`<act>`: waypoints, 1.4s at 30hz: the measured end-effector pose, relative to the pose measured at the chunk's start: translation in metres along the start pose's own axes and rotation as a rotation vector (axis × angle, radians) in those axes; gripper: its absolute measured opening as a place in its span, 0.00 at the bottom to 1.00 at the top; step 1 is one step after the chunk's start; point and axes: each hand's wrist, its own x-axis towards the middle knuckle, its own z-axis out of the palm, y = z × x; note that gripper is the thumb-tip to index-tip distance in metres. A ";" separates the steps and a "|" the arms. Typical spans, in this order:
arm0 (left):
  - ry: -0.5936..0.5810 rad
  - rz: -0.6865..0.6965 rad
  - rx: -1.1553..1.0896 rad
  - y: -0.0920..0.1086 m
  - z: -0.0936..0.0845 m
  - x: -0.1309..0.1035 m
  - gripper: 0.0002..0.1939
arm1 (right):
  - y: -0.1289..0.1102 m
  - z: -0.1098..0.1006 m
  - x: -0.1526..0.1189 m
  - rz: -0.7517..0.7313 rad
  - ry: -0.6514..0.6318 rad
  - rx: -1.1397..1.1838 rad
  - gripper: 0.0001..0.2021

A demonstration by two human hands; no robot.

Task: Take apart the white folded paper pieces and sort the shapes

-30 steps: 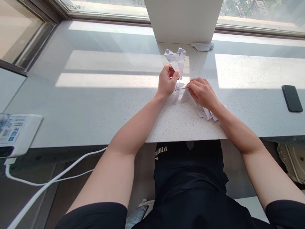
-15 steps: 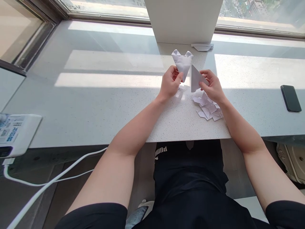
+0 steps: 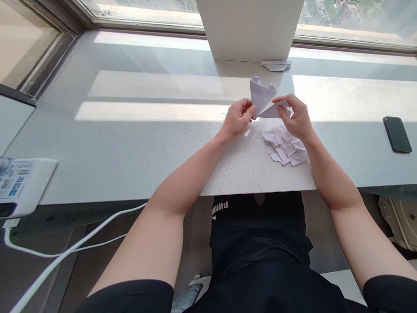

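Note:
My left hand [image 3: 240, 116] pinches the lower tip of a folded white paper piece [image 3: 260, 95], whose two curled corners point up and away from me. Between the thumb and fingers of my right hand [image 3: 296, 116] is a second folded paper piece [image 3: 272, 112], a flat pointed one. Its narrow end meets the lower tip of the first piece near my left fingertips; whether the two are joined I cannot tell. Just below my right hand, a loose pile of small folded paper pieces [image 3: 286, 147] lies on the white speckled counter [image 3: 163, 152].
Flat folded paper strips [image 3: 276, 66] lie at the foot of a white upright panel [image 3: 250, 30] by the window. A black phone [image 3: 397, 134] rests at the right. At the left edge sits a white power bank [image 3: 26, 184] with a white cable [image 3: 81, 237] hanging below the counter.
The two paper pieces, apart before, now touch at their tips. The left one has tilted and shifted slightly right; the right one has turned to point left.

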 end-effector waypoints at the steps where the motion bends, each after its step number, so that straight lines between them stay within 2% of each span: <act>1: -0.010 -0.001 0.006 0.002 0.001 -0.001 0.15 | 0.000 0.000 -0.001 -0.012 -0.009 -0.024 0.21; 7: -0.039 0.033 0.070 0.012 0.006 -0.007 0.15 | 0.005 0.002 -0.002 0.007 0.017 -0.054 0.22; 15: 0.012 0.044 0.122 0.016 0.007 -0.008 0.15 | -0.002 0.001 -0.003 0.014 0.003 -0.022 0.24; 23: -0.090 0.046 0.110 0.025 0.011 -0.013 0.14 | -0.007 0.009 -0.001 0.037 0.047 -0.005 0.21; 31: -0.157 0.049 0.128 0.030 0.011 -0.014 0.14 | 0.000 0.014 0.000 0.007 0.083 -0.012 0.22; 35: -0.102 0.042 0.126 0.025 0.010 -0.013 0.11 | 0.000 0.011 -0.002 -0.026 0.119 0.014 0.24; 38: -0.010 0.018 0.108 0.019 0.007 -0.010 0.10 | 0.003 -0.003 -0.002 0.000 0.189 0.083 0.24; 40: 0.041 0.008 0.092 0.013 0.005 -0.007 0.11 | 0.009 -0.017 -0.001 0.039 0.104 0.091 0.25; 42: 0.080 0.002 0.082 0.008 0.003 -0.004 0.12 | 0.020 -0.031 -0.001 0.073 -0.084 0.091 0.26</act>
